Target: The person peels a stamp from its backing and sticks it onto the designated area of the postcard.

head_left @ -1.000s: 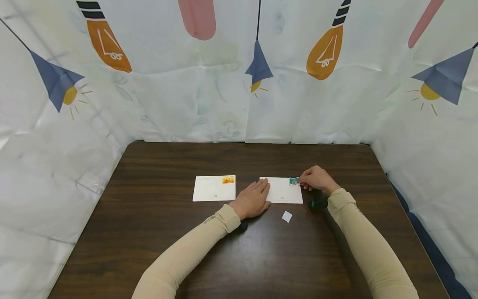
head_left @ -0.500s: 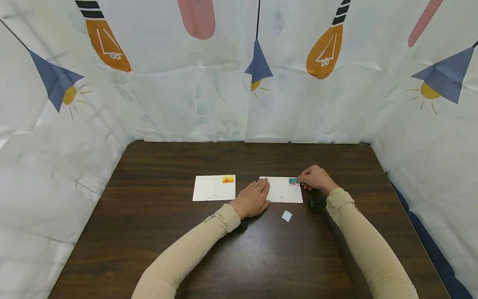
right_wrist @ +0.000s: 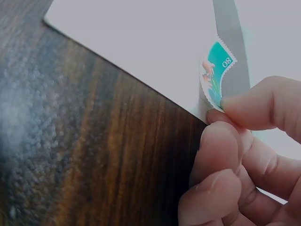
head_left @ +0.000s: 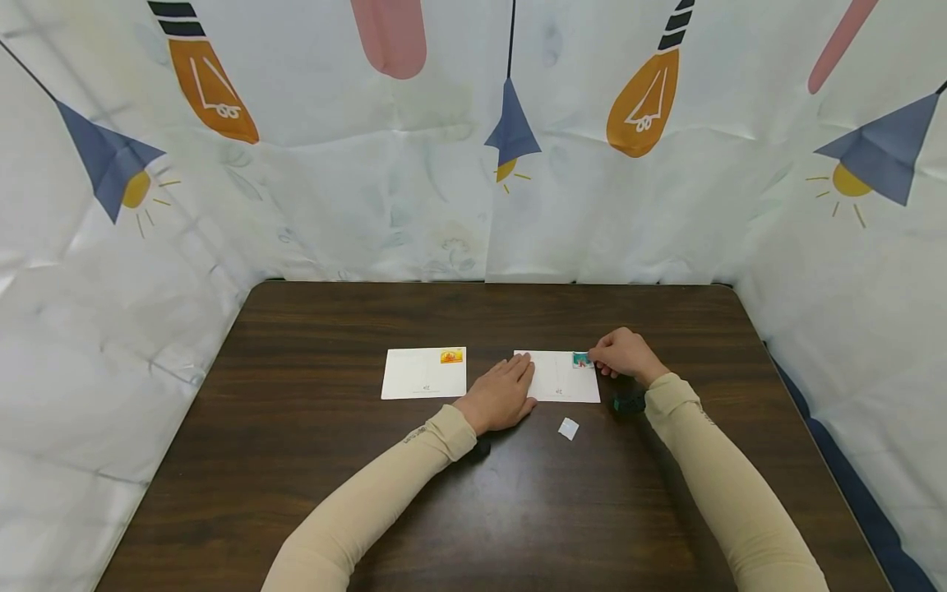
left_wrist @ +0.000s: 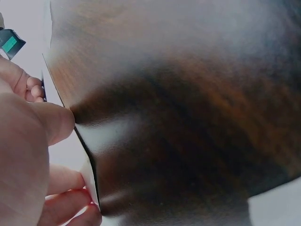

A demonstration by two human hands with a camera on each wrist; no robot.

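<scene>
A white postcard point(head_left: 558, 382) lies on the brown table. My left hand point(head_left: 499, 395) rests across its left edge with fingers straight; in the left wrist view the thumb point(left_wrist: 59, 123) lies at the card's edge. At the postcard's upper right corner, my right hand point(head_left: 625, 355) pinches a green postage stamp point(right_wrist: 216, 70) between thumb and index finger. The stamp is bent, its pinched corner lifted, and shows a flower and the number 80. The other right fingers point(right_wrist: 218, 150) curl beneath, beside the card's corner.
To the left lies a second postcard point(head_left: 414, 378) bearing an orange-yellow stamp point(head_left: 451, 356). A small whitish square piece point(head_left: 568, 428) sits nearer me on the table point(head_left: 518, 510). A printed white curtain point(head_left: 444, 205) encloses the table's back and sides.
The right hand and the stamp have shifted very slightly left. The left hand, both postcards and the small square stay in place.
</scene>
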